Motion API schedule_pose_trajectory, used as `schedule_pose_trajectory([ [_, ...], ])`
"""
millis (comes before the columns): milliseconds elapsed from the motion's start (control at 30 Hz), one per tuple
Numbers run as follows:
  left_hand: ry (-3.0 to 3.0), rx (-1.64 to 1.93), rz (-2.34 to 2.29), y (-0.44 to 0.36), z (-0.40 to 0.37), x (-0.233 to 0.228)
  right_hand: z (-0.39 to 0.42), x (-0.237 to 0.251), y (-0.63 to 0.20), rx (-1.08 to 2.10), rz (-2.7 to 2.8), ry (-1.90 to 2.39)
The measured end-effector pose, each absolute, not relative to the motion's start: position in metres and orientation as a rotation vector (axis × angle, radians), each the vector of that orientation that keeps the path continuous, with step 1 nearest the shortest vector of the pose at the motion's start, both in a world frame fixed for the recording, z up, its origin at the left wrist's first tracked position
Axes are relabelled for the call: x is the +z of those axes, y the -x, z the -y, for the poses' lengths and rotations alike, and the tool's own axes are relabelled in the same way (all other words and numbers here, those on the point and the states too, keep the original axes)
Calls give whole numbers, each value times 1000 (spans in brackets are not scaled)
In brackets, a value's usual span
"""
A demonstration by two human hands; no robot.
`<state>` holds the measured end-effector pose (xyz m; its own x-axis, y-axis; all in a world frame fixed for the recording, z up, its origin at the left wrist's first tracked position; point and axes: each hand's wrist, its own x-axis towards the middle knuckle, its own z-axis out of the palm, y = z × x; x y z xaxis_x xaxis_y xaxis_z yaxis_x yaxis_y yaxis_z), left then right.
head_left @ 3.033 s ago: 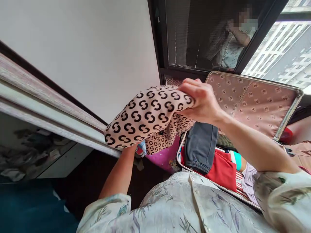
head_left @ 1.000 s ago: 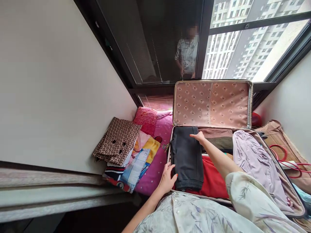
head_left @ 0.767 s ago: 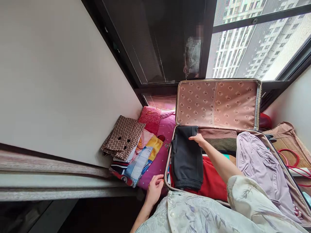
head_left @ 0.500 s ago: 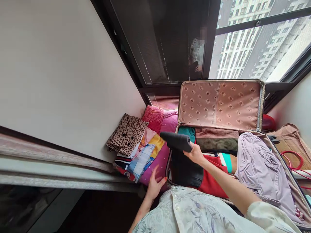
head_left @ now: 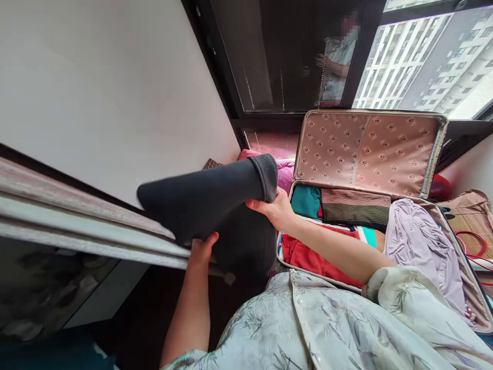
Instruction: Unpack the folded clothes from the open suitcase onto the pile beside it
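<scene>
Both hands hold long dark grey trousers (head_left: 204, 198), doubled over and lifted in front of my body, left of the suitcase. My right hand (head_left: 279, 211) grips the folded end near the suitcase, thumb pressed on the cloth. Lower down, my left hand (head_left: 202, 250) pinches the near edge, its thumb in front and the other fingers hidden behind the fabric. The open suitcase (head_left: 370, 154) holds a red garment (head_left: 319, 254), a folded teal cloth (head_left: 305, 200), a striped ribbed knit (head_left: 356, 208) and a crumpled lilac garment (head_left: 421, 246).
Mostly hidden behind the trousers is a brown patterned cloth (head_left: 211, 163) against the wall. Pink bedding (head_left: 285, 177) lies under the window. Right of the suitcase are a woven brown mat (head_left: 472, 218) and a red cord (head_left: 481, 246). Light rails (head_left: 96, 231) run along the left.
The trousers have come up and left out of the suitcase, hanging larger in view. My left hand has risen from beside the suitcase and taken hold of them. The view has shifted left.
</scene>
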<state>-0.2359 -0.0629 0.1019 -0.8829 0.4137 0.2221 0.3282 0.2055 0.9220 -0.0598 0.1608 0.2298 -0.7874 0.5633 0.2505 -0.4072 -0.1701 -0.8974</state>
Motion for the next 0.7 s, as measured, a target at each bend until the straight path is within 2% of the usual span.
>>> schedule_pose_trajectory([
  [133,-694,1825,-2329,260,76,111,-154,177,107,2126,1414,355],
  [300,-612,1535,-2191,276,62,56,-161,82,132,2087,1447,701],
  [367,-596,1427,-2176,282,38,25,-176,54,132,1865,1622,875],
  [467,-484,1185,-2345,285,-5,-17,-210,30,115,1270,1921,1131],
  [533,-408,1003,-2456,278,-27,-39,-234,20,88,982,2046,1179],
  [700,-545,961,-2389,242,-34,-71,-269,4,-44,819,2121,1316],
])
